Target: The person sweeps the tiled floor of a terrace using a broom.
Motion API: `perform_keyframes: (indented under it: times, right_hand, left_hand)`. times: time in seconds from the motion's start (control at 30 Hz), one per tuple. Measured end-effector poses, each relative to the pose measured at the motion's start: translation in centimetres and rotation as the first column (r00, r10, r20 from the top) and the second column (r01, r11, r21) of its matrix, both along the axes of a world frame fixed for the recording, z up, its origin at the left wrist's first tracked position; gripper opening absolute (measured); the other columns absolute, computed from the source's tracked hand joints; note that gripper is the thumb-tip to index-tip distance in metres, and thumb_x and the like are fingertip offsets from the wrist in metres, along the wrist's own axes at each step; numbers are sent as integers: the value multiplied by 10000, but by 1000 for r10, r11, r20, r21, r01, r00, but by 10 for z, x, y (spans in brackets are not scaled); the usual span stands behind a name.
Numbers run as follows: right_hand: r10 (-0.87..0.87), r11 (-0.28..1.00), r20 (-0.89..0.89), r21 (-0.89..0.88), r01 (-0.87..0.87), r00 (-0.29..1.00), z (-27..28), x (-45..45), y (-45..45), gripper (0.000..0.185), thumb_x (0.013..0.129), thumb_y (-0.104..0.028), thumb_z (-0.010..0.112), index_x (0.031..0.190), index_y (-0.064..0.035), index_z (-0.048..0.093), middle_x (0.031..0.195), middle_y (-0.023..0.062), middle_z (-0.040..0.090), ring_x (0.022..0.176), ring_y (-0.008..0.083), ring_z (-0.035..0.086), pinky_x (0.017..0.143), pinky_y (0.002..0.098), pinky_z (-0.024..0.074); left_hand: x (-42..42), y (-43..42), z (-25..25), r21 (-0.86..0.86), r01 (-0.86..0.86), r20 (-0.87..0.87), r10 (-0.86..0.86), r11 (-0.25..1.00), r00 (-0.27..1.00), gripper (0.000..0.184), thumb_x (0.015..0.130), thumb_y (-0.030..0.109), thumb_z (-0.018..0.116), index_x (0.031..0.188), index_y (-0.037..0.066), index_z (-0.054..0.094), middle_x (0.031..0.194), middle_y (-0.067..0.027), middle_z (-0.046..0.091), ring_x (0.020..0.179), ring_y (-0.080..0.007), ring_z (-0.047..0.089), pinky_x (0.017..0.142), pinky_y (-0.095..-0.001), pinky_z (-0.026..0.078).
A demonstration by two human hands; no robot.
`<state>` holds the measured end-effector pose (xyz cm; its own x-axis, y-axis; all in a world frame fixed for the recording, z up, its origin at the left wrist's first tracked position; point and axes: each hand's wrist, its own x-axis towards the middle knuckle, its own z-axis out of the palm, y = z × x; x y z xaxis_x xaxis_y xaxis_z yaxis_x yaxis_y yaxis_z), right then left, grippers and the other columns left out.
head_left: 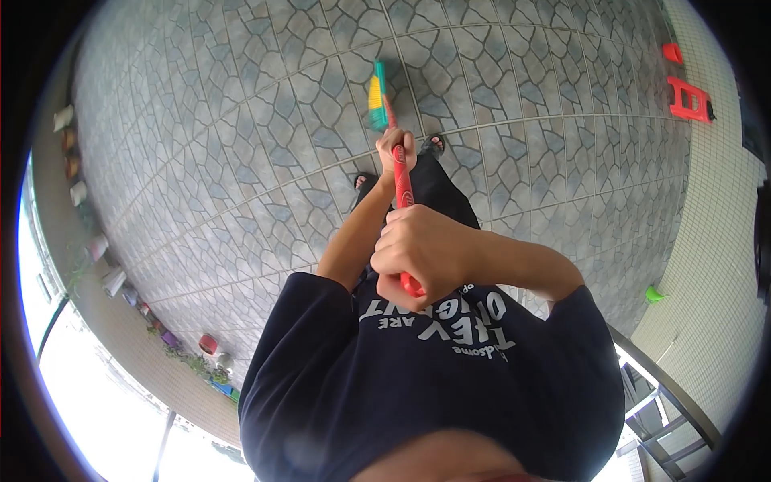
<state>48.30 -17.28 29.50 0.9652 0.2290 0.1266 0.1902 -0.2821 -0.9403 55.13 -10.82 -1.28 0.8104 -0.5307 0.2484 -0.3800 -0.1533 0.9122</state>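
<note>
A broom with a red handle (403, 186) runs from my chest down to the floor. Its head (377, 100), with teal and yellow bristles, is on the stone-patterned tiles ahead of my feet and looks slightly blurred. My right hand (426, 247) is closed around the upper end of the handle, close to my shirt. Farther down, my left hand (394, 149) grips the same handle, its fingers wrapped round it. Between the two hands a stretch of red handle shows.
Patterned floor tiles (265, 120) spread around me. By the right wall are a red stool (689, 100), a small red object (673, 54) and a green object (655, 296). Potted plants (197, 363) line the left edge. A metal frame (671, 402) stands at lower right.
</note>
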Motion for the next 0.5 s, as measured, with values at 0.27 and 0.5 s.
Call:
perform_keyframes:
  times: [0.27,0.5]
  right_hand:
    - [-42,989,214,148,10,976,57,-1,0,286,663,-79,704,552,-122,444,505,20,483,444,240,479,506,358,383]
    - [-23,941,78,338,-5,997,-2,-23,26,287,715,37,620,557,-66,403,547,43,440,529,248,455,609,373,402]
  left_hand:
    - [0,14,67,29,93,-161,-87,995,983,216,816,8,645,640,-5,521,603,-159,541,549,-351,535,551,-429,428]
    - [29,133,32,259,29,15,-35,966,999,242,773,20,649,596,12,484,568,-145,519,538,-352,525,582,-437,426]
